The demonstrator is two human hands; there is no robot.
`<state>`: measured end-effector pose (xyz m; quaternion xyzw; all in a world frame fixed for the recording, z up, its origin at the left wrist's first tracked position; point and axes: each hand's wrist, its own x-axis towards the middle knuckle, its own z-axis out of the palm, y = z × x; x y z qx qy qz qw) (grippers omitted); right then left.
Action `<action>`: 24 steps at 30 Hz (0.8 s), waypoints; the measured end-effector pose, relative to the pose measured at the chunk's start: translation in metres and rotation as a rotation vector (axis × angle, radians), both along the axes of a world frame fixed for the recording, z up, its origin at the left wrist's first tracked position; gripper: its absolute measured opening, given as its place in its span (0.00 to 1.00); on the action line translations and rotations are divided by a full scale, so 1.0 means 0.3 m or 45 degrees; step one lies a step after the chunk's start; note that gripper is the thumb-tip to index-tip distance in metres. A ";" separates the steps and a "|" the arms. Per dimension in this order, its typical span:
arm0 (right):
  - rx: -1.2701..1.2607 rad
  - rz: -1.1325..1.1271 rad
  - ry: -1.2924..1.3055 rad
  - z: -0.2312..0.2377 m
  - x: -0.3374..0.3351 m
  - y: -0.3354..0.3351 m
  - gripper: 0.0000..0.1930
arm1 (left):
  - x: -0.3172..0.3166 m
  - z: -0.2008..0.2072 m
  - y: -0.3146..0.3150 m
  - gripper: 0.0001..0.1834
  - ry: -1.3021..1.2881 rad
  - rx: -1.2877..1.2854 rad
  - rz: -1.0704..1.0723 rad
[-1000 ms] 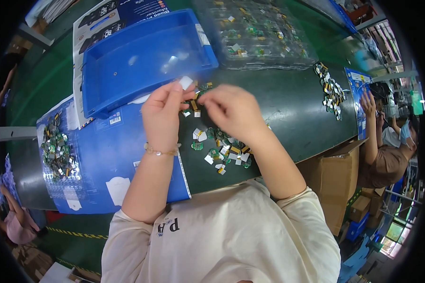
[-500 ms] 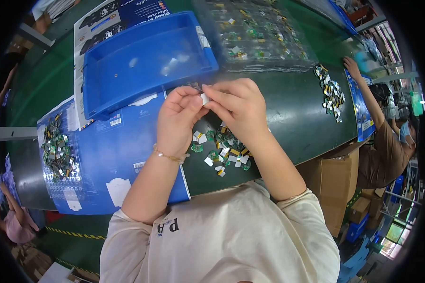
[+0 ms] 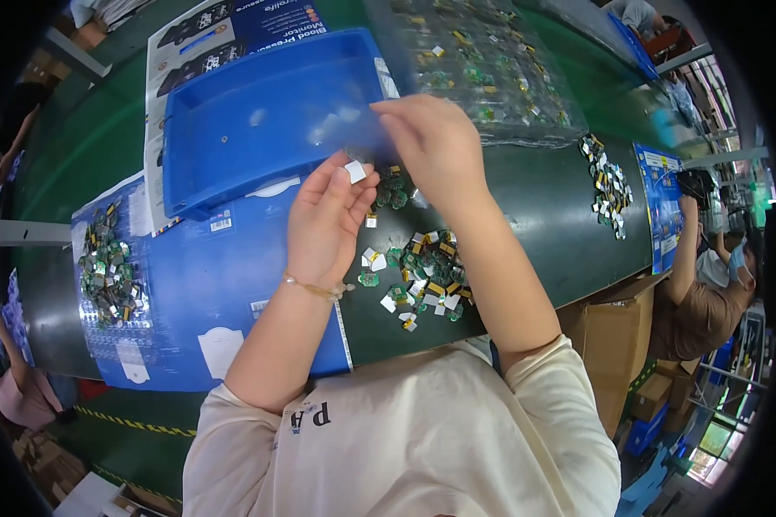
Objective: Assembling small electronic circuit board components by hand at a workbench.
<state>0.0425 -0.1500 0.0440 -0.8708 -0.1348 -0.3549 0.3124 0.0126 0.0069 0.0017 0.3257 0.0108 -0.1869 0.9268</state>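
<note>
My left hand pinches a small circuit board with a white square part between thumb and fingers, just off the near edge of the blue bin. My right hand is raised over the bin's right end, apart from the left, thumb and forefinger closed together; whatever is between them is too small to make out. Below and between my forearms lies a loose pile of small green circuit boards with white and yellow parts. A few more boards sit beyond it, partly behind my hands.
Stacked clear trays of boards stand at the back right. Other boards lie in a heap at right and on a clear blister tray at left. Blue printed cardboard covers the left tabletop. A person sits at right beyond a carton.
My right hand has parted from the left and moved up and slightly right, over the bin's end. The left hand keeps the circuit board, its white part now showing more.
</note>
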 end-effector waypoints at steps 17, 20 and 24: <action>0.330 0.367 0.530 0.001 -0.101 -0.025 0.06 | -0.003 -0.002 0.029 0.15 -0.118 -0.154 -0.116; 0.470 0.364 0.501 0.003 -0.158 -0.038 0.05 | -0.010 0.013 0.020 0.14 -0.120 -0.052 -0.133; 0.935 0.388 0.767 -0.018 -0.226 -0.030 0.08 | -0.022 0.015 0.007 0.12 -0.185 0.082 -0.164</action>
